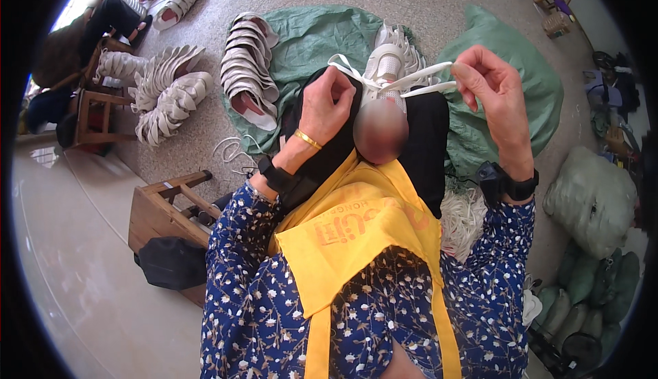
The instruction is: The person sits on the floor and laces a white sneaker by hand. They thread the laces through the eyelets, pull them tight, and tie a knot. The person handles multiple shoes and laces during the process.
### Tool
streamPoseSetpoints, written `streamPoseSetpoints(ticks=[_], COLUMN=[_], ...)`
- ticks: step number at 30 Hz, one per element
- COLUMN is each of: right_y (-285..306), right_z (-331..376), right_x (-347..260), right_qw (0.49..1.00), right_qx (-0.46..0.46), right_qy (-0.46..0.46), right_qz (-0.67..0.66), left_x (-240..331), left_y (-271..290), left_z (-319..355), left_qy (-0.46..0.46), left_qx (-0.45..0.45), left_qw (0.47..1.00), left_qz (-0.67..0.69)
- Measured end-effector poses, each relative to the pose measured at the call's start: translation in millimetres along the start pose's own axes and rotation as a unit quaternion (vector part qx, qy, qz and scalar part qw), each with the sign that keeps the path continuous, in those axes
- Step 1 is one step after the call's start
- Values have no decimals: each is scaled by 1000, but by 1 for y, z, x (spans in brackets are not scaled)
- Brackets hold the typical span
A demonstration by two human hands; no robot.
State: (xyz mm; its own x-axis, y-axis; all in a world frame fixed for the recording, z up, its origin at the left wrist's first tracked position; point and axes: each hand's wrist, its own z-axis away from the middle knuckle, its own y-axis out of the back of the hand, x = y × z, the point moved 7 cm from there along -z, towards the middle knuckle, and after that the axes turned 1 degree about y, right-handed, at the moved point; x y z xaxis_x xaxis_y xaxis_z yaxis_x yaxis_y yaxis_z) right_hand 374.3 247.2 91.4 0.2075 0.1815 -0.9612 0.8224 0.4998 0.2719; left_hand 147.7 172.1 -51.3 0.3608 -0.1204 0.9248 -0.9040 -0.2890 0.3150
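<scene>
A white shoe upper [387, 64] rests over my lap, its toe pointing away from me; its near end is blurred. White shoelace [428, 72] runs out of it to both sides. My left hand [327, 103], a gold bracelet at its wrist, is closed at the shoe's left, pinching a loop of lace by the fingertips. On the right, raised and away from the shoe, my right hand [490, 88] pinches the lace between thumb and finger, drawing two strands out fairly straight. A yellow apron [356, 225] covers my front.
A nested row of white uppers [249, 64] lies at the left on green sacking [298, 33]. More uppers [171, 94] sit farther left, near a wooden stool [164, 214]. A full green sack [507, 84] stands right; a bundle of white laces [462, 221] hangs beside my right thigh.
</scene>
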Motion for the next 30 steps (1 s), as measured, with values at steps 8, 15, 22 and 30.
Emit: streamPoseSetpoints(ticks=[8,15,22,30], right_y=[-18,-24,-30,-6], right_z=[-13,-16,-14,2], right_x=[-10,-10,-5,35], right_qw=[1000,999,996,972], right_qx=[-8,-14,-27,19], right_qy=[28,27,28,-24], right_qz=[2,-30,-85,-231], left_x=[13,39,56,16], left_y=[-11,-33,-62,-44], left_z=[-16,-9,-7,-9], left_qy=[-4,-52,-49,93], left_qx=[-51,-127,-182,-167], left_qw=[999,990,977,966], left_qz=[-2,36,103,171])
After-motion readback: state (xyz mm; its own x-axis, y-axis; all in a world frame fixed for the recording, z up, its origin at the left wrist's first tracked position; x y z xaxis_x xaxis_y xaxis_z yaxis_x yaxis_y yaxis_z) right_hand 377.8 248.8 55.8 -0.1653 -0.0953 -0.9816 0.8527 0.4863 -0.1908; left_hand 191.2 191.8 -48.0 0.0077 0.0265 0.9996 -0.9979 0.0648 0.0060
